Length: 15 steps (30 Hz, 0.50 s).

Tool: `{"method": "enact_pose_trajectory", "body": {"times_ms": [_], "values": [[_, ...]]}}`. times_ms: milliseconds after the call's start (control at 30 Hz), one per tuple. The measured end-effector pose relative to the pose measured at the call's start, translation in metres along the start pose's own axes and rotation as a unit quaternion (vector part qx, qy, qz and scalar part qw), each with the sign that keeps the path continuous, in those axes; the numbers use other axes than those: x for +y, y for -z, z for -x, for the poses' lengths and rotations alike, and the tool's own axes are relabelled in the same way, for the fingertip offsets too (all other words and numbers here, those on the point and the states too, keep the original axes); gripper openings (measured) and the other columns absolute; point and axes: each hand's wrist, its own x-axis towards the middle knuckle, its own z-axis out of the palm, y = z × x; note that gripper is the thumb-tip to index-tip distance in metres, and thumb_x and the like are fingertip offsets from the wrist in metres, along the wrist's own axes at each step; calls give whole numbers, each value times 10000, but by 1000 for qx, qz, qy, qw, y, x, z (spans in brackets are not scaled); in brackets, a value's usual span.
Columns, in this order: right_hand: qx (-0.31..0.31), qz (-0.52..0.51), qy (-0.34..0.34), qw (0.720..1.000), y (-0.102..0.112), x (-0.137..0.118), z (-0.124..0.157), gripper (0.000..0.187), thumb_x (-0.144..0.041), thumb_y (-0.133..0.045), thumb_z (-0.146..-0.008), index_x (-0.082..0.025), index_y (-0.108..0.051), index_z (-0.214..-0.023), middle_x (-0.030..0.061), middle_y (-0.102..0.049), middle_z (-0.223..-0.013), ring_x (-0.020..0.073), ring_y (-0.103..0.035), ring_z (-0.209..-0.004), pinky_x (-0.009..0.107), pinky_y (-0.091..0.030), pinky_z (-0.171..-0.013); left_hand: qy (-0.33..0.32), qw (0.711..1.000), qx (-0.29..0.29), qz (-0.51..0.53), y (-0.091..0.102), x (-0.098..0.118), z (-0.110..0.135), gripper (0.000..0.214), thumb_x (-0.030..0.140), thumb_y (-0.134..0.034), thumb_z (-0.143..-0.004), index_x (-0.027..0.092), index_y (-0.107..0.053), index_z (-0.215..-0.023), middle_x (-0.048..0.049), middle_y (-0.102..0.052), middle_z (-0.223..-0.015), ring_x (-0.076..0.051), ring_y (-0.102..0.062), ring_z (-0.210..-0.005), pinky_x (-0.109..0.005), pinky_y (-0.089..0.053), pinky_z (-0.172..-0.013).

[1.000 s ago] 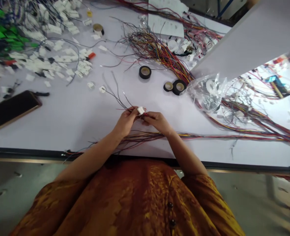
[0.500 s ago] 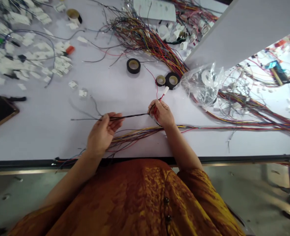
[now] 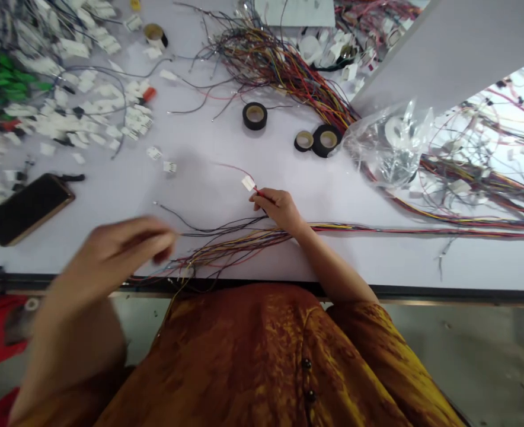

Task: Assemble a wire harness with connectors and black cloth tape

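My right hand (image 3: 280, 207) pinches a wire harness just behind its white connector (image 3: 248, 182). Red and black strands show at the fingers, and a thin red wire curves away above the connector. Black wires (image 3: 200, 229) of the harness trail left over the table, their loose ends apart. My left hand (image 3: 124, 249) is off to the left near those ends, smeared by motion, so its grip does not show. Below the harness runs a bundle of multicoloured wires (image 3: 239, 242) along the table's front edge.
Black tape rolls (image 3: 255, 116) sit beyond my right hand, beside a clear plastic bag (image 3: 389, 145). A thick wire bunch (image 3: 284, 68) lies at the back. Loose white connectors (image 3: 93, 112) and a phone (image 3: 26, 207) are at left. A white panel (image 3: 444, 53) stands at right.
My left hand has let go of the black wires and moved left and down. My right hand has turned the connector leftward, and the black wires now rest on the table.
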Motion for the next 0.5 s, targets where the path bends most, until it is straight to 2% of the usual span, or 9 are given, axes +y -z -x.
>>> {"method": "enact_pose_trajectory", "body": {"times_ms": [33, 67, 100, 133, 200, 300, 433, 500], "values": [[-7, 17, 11, 1000, -1, 0, 0, 300, -411, -553, -915, -166, -691, -809, -2, -627, -699, 91, -442, -605, 226, -356, -591, -43, 998, 8, 39, -14, 3, -22, 152, 399, -693, -839, 313, -719, -962, 29, -648, -704, -102, -584, -596, -242, -505, -543], [-12, 32, 21, 999, -2, 0, 0, 309, -411, -553, -918, -163, -688, -794, -2, -618, -690, 96, -451, -624, 231, -363, -617, -84, 992, 8, 92, -29, 4, -46, 299, 385, -736, -798, 283, -687, -1075, 11, -651, -780, -94, -588, -585, -215, -488, -501], [-14, 44, 29, 998, -3, 0, 0, 324, -416, -548, -923, -161, -682, -775, -3, -607, -681, 99, -457, -633, 236, -366, -635, -97, 988, -1, 118, -44, 4, -69, 411, 379, -759, -780, 258, -649, -1157, -8, -653, -852, -93, -597, -590, -200, -478, -477], [-16, 56, 38, 998, -3, 0, 0, 341, -422, -540, -931, -160, -673, -756, -4, -595, -677, 101, -462, -642, 240, -368, -649, -109, 985, -12, 134, -58, 1, -89, 449, 384, -764, -778, 230, -631, -1179, -13, -644, -833, -90, -586, -568, -186, -447, -446], [-18, 69, 60, 996, -2, 0, 0, 347, -422, -542, -934, -159, -659, -741, -4, -580, -693, 103, -473, -665, 243, -370, -667, -122, 980, -55, 147, -81, -4, -118, 339, 411, -697, -850, 188, -655, -1102, -7, -620, -733, -83, -562, -536, -181, -427, -447], [-11, 36, 51, 998, 3, -2, -1, 275, -383, -555, -922, -159, -666, -808, -15, -561, -694, 92, -464, -651, 231, -366, -638, -130, 972, -64, 185, -97, -12, -133, 281, 428, -657, -887, 166, -684, -985, -2, -605, -648, -84, -544, -524, -200, -445, -494], [-3, -41, -51, 998, 11, -6, -5, 253, -362, -522, -931, -158, -661, -875, -63, -478, -529, 67, -400, -495, 202, -331, -505, -94, 952, -60, 286, -100, -26, -133, 323, 468, -702, -851, 171, -693, -979, -1, -610, -638, -102, -560, -557, -218, -452, -528], [3, -54, -84, 995, 12, -7, -9, 247, -352, -529, -926, -152, -662, -869, -62, -500, -500, 59, -401, -442, 190, -320, -448, -81, 946, -57, 309, -101, -33, -133, 340, 487, -706, -849, 177, -705, -989, -10, -624, -657, -109, -577, -595, -221, -461, -554]]}}
